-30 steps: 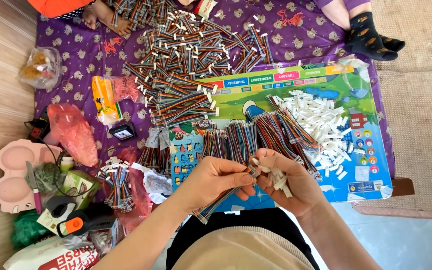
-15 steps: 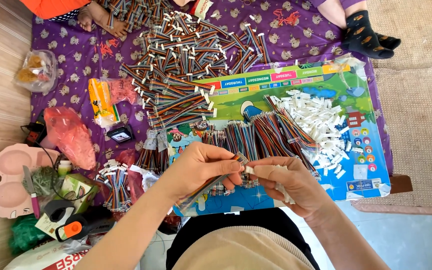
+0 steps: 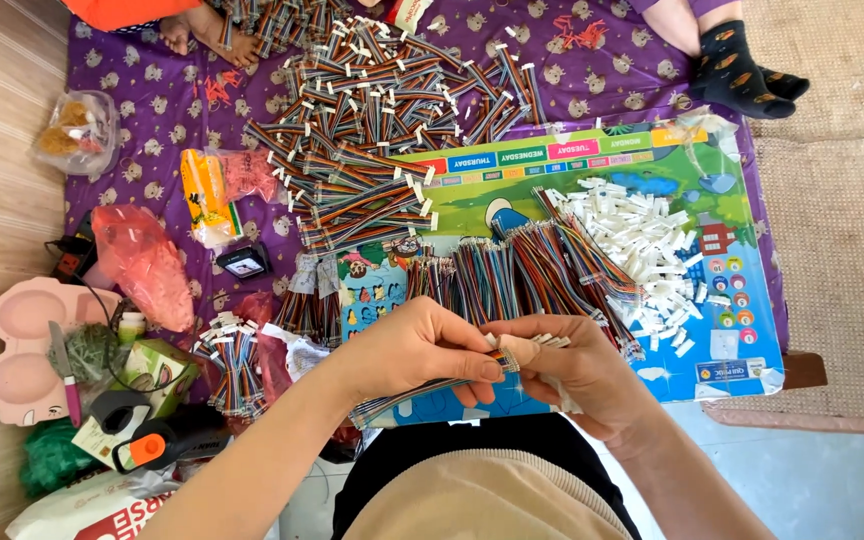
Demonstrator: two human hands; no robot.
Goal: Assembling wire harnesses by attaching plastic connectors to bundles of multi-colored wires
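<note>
My left hand (image 3: pixel 422 350) pinches the end of a multicoloured ribbon cable (image 3: pixel 392 402) that trails down to the left below it. My right hand (image 3: pixel 577 375) meets it at the cable's tip and holds small white connectors (image 3: pixel 552 341) against its fingers. Both hands hover over the near edge of a colourful illustrated board (image 3: pixel 602 180). Behind the hands, loose bundles of coloured wires (image 3: pixel 522 270) lie on the board, with a heap of white plastic connectors (image 3: pixel 652 240) to their right.
A big pile of finished ribbon cables (image 3: pixel 382 120) covers the purple cloth (image 3: pixel 162 110) at the back. Red plastic bags (image 3: pixel 142 260), a pink tray (image 3: pixel 22 335), a small phone (image 3: pixel 242 263) and clutter lie at the left. Other people's feet (image 3: pixel 737 60) rest at the top.
My hands came together and shifted slightly; the left hand now pinches the cable's end against the right hand's fingertips. The rest of the scene is unchanged.
</note>
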